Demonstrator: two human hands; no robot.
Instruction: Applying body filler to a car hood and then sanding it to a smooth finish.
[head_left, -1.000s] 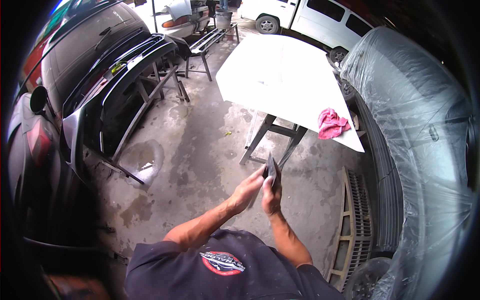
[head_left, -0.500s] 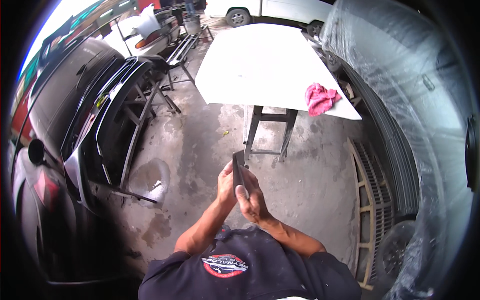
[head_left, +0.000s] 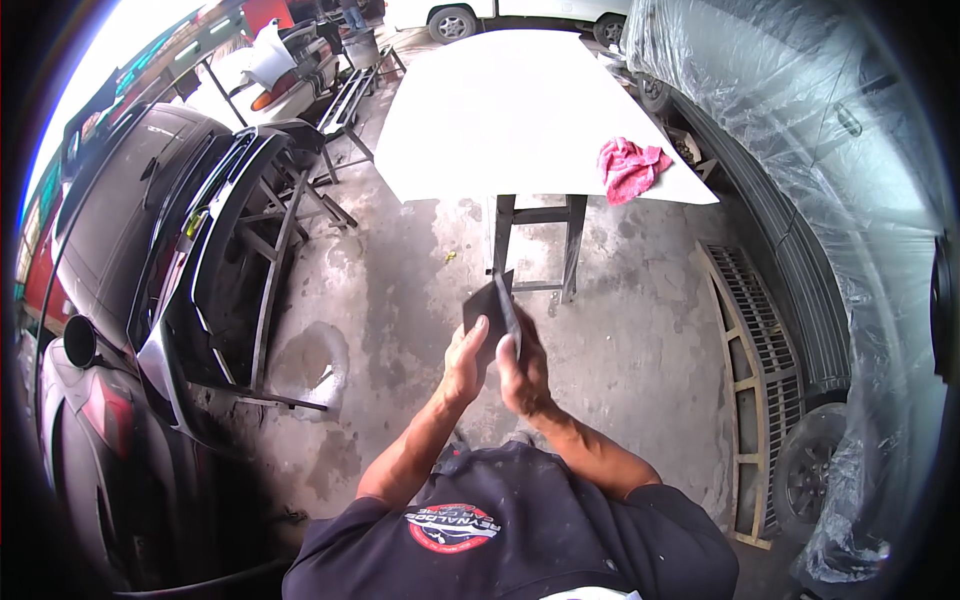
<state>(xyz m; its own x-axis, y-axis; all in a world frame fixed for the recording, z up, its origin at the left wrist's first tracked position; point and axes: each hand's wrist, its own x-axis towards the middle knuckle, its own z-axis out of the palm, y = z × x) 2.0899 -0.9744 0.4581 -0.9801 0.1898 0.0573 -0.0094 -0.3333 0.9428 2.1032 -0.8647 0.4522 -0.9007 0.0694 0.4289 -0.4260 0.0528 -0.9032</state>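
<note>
In front of my body, a dark grey sheet point(head_left: 484, 312), possibly sandpaper, stands upright between my hands with its two folded leaves spread into a V. My left hand point(head_left: 462, 364) grips the left leaf, thumb lying on its inner face. The right leaf is held by my right hand point(head_left: 525, 382), with that thumb along its near edge; most of the right fingers are hidden or blurred. Beyond the hands a large white panel point(head_left: 480, 150), shaped like a car hood, rests on a dark metal stand point(head_left: 541, 215). A crumpled pink cloth point(head_left: 632, 170) lies on its near right corner.
On the left, a black bumper point(head_left: 215, 290) sits on a metal rack beside a dusty dark car point(head_left: 130, 185). To the right stand a slatted wooden pallet point(head_left: 745, 400) and a car under clear plastic sheeting point(head_left: 860, 250). A white vehicle point(head_left: 520, 10) is at the back.
The sheet was nearly closed and edge-on; its leaves now spread apart in a V. My hands have drawn slightly apart, the right one shifting right. The whole view has shifted slightly.
</note>
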